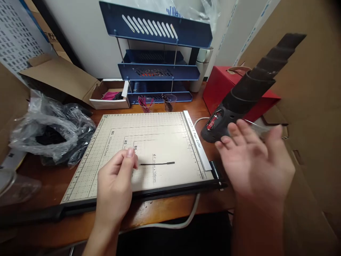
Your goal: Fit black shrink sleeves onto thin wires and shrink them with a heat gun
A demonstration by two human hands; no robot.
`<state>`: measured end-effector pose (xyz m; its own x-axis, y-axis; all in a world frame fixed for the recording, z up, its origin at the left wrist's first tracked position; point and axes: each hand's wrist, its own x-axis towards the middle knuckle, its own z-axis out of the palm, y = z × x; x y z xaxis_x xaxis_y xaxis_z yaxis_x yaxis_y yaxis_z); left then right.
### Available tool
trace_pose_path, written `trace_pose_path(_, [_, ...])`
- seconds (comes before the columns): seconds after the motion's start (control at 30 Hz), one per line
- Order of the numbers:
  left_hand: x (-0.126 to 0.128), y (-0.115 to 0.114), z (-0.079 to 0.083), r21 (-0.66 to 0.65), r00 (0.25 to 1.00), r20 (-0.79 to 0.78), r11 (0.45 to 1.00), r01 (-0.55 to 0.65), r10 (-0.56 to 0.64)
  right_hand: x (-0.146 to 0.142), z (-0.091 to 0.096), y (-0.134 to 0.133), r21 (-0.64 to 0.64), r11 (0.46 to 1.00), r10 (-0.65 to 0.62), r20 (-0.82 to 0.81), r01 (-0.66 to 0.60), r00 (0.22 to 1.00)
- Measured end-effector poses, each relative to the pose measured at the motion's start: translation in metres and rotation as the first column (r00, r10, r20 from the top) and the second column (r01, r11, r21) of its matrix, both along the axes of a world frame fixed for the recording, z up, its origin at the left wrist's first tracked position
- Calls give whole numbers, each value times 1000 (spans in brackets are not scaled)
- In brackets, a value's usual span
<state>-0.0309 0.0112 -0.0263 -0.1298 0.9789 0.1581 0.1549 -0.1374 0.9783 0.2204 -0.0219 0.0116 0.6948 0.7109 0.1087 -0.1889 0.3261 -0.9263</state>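
My left hand [118, 177] is closed in a pinch over the paper cutter [167, 142]. From its fingertips a thin black wire [157, 164] points to the right, with a thicker black sleeve at its far end. The exact grip point is hidden by the fingers. My right hand [255, 160], slightly blurred, is open, palm up and fingers spread, with nothing in it. Just behind its fingers a black heat gun [239, 96] stands with its stepped nozzle pointing up; whether the fingers touch it I cannot tell.
Behind the cutter are clear cups holding pink wires [146, 103] and dark wires [168, 103], an open carton [109, 101] and a blue tray rack [160, 71]. Left lies a plastic bag [53, 128]. A red box [221, 85] stands right. A pale cable [183, 224] hangs in front.
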Motion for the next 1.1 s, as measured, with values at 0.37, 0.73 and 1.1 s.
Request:
trace_pose_path(0.37, [3,2,1,-12,998,66,1000,-6,7,30,12,68,586,810,585,-809,1,-63])
trace_pose_path(0.73, [5,-2,2,-32,992,128,999,16,-12,-27,17,44,424,824,566,-625,-375,537])
trace_pose_path(1.1, [8,2,11,-29,893,438,994,-102,105,-37,18,23,198,962,148,202,-189,968])
